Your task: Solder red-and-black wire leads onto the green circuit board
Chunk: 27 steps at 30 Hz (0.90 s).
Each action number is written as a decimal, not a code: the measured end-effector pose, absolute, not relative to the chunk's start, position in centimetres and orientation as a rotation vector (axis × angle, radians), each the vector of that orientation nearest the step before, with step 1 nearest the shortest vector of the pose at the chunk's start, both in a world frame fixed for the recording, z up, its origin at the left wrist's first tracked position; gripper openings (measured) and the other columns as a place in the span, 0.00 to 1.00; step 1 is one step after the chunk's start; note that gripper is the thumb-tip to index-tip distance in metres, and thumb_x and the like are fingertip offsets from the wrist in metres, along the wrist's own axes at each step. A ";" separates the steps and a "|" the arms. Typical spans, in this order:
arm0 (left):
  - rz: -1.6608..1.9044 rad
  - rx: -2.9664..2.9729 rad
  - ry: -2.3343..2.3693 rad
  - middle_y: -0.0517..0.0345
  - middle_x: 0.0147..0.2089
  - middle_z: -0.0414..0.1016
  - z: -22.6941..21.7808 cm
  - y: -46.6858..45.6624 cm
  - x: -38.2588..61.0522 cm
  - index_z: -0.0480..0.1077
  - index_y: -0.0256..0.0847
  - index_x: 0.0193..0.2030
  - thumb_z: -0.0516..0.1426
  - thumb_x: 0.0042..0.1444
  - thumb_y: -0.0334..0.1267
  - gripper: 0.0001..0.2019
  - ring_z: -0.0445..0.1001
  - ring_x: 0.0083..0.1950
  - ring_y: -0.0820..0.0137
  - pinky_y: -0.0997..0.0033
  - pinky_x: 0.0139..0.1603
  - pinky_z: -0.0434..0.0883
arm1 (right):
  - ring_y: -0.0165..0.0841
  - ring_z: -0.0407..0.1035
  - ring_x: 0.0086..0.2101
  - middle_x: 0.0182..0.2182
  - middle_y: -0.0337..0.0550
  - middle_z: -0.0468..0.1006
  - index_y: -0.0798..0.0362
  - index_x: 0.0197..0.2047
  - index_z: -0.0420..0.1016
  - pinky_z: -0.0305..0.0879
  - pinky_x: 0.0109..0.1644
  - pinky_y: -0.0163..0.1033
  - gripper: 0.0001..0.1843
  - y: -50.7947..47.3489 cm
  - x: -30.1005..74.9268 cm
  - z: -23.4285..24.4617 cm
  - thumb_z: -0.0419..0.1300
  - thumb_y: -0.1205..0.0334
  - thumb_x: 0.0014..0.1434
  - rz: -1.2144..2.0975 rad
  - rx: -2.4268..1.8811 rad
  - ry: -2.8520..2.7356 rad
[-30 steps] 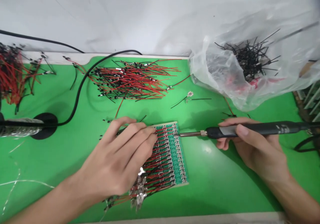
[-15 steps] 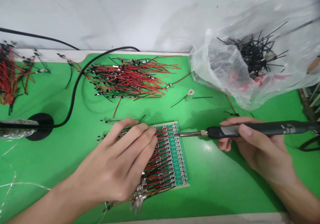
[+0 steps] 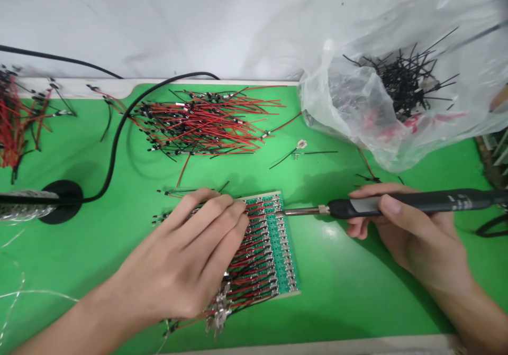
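Note:
A green circuit board [image 3: 277, 249] lies on the mat, with rows of soldered pads and red and black wires running left from it. My right hand [image 3: 405, 228] is closed around the dark handle of a soldering iron [image 3: 304, 211]. The iron's tip touches a pad near the board's upper right edge. Bent over the board's left part, my left hand [image 3: 198, 254] has its fingers together, and a red wire [image 3: 260, 217] runs from its fingertips toward the tip. The palm side and thumb are hidden. Metal clip-like pieces [image 3: 219, 312] lie below that hand.
Behind the board lies a heap of red and black wires [image 3: 202, 122]. A clear plastic bag [image 3: 337, 101] with black wires stands at the back right. More red wires [image 3: 11, 127] lie far left, near a black cable [image 3: 115, 154] and a round black base [image 3: 65, 215].
The view has shifted very slightly. Both hands, the iron and the board keep the same places relative to each other.

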<state>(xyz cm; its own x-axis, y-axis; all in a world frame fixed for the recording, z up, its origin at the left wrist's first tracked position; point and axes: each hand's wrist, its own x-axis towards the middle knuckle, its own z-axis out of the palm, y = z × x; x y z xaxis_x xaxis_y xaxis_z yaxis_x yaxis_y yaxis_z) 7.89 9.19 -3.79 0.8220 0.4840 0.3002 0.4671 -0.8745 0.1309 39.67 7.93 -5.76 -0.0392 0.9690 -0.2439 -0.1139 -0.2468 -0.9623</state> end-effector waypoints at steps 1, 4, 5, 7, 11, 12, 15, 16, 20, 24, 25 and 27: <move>0.503 2.947 0.773 0.34 0.53 0.77 -3.7 9.2 7.9 0.72 0.21 0.49 0.53 0.60 0.23 0.13 0.73 0.53 0.48 0.44 0.53 0.70 | 0.34 0.79 0.23 0.26 0.44 0.85 0.49 0.42 0.87 0.76 0.24 0.34 0.09 7.9 39.7 -5.8 0.65 0.57 0.62 1.461 -1.288 -1.010; 0.483 2.937 0.777 0.34 0.53 0.77 -3.6 9.2 7.8 0.71 0.21 0.50 0.53 0.59 0.22 0.13 0.73 0.54 0.48 0.44 0.54 0.70 | 0.34 0.78 0.23 0.26 0.44 0.85 0.49 0.41 0.87 0.76 0.24 0.34 0.09 7.9 39.6 -5.7 0.65 0.57 0.62 1.451 -1.292 -1.011; 0.473 2.933 0.778 0.34 0.53 0.77 -3.6 9.2 7.8 0.71 0.21 0.50 0.53 0.59 0.22 0.13 0.73 0.54 0.48 0.44 0.54 0.70 | 0.34 0.78 0.23 0.26 0.43 0.85 0.48 0.41 0.87 0.76 0.24 0.34 0.09 7.9 39.6 -5.7 0.66 0.57 0.62 1.446 -1.294 -1.010; 0.463 2.938 0.767 0.33 0.53 0.77 -3.5 9.3 7.9 0.71 0.21 0.50 0.54 0.59 0.22 0.13 0.72 0.54 0.48 0.44 0.53 0.71 | 0.34 0.78 0.23 0.26 0.43 0.85 0.48 0.41 0.87 0.76 0.23 0.34 0.09 7.8 39.6 -5.6 0.66 0.57 0.61 1.441 -1.297 -1.008; 0.473 2.943 0.745 0.33 0.52 0.77 -3.5 9.4 8.1 0.71 0.20 0.50 0.53 0.60 0.22 0.13 0.73 0.53 0.48 0.44 0.52 0.72 | 0.34 0.78 0.23 0.25 0.43 0.85 0.48 0.42 0.87 0.76 0.23 0.34 0.09 7.9 39.5 -5.5 0.66 0.56 0.61 1.443 -1.295 -1.016; 0.468 2.940 0.749 0.34 0.52 0.77 -3.5 9.4 8.2 0.71 0.21 0.50 0.53 0.60 0.22 0.13 0.73 0.53 0.48 0.45 0.52 0.73 | 0.34 0.78 0.23 0.25 0.43 0.85 0.48 0.41 0.87 0.76 0.23 0.34 0.09 7.9 39.5 -5.5 0.66 0.56 0.61 1.443 -1.294 -1.019; 0.456 2.949 0.756 0.34 0.52 0.78 -3.4 9.4 8.1 0.71 0.21 0.50 0.53 0.61 0.23 0.12 0.73 0.53 0.48 0.45 0.52 0.73 | 0.34 0.78 0.22 0.25 0.43 0.85 0.48 0.41 0.87 0.76 0.23 0.34 0.09 8.0 39.5 -5.5 0.67 0.56 0.61 1.436 -1.304 -1.008; 0.452 2.956 0.760 0.34 0.52 0.78 -3.4 9.4 8.1 0.71 0.21 0.50 0.53 0.61 0.23 0.12 0.73 0.53 0.48 0.44 0.52 0.73 | 0.34 0.78 0.22 0.25 0.43 0.85 0.48 0.41 0.87 0.76 0.23 0.34 0.09 8.0 39.5 -5.5 0.67 0.56 0.60 1.431 -1.309 -1.003; 0.428 2.991 0.765 0.36 0.52 0.78 -3.4 9.4 8.0 0.72 0.23 0.50 0.53 0.63 0.25 0.12 0.74 0.53 0.49 0.45 0.51 0.73 | 0.35 0.77 0.22 0.25 0.43 0.84 0.48 0.40 0.87 0.75 0.22 0.35 0.09 8.0 39.5 -5.5 0.67 0.55 0.59 1.422 -1.322 -0.994; 0.439 2.990 0.752 0.35 0.51 0.78 -3.3 9.4 8.0 0.72 0.22 0.50 0.53 0.62 0.24 0.11 0.74 0.52 0.48 0.45 0.51 0.72 | 0.34 0.77 0.22 0.24 0.43 0.84 0.48 0.40 0.87 0.75 0.22 0.35 0.09 7.9 39.4 -5.3 0.68 0.56 0.59 1.426 -1.316 -0.998; 0.448 2.986 0.755 0.35 0.51 0.78 -3.3 9.4 8.0 0.72 0.22 0.49 0.53 0.62 0.24 0.11 0.74 0.52 0.48 0.45 0.51 0.72 | 0.34 0.77 0.22 0.24 0.43 0.84 0.48 0.40 0.87 0.75 0.22 0.35 0.09 7.9 39.4 -5.3 0.68 0.56 0.59 1.426 -1.316 -0.998; 0.450 2.983 0.756 0.35 0.51 0.78 -3.4 9.5 8.1 0.72 0.22 0.49 0.53 0.62 0.24 0.11 0.74 0.52 0.48 0.44 0.51 0.72 | 0.34 0.77 0.22 0.24 0.44 0.84 0.49 0.40 0.87 0.74 0.22 0.35 0.09 7.9 39.4 -5.2 0.67 0.55 0.59 1.423 -1.315 -1.000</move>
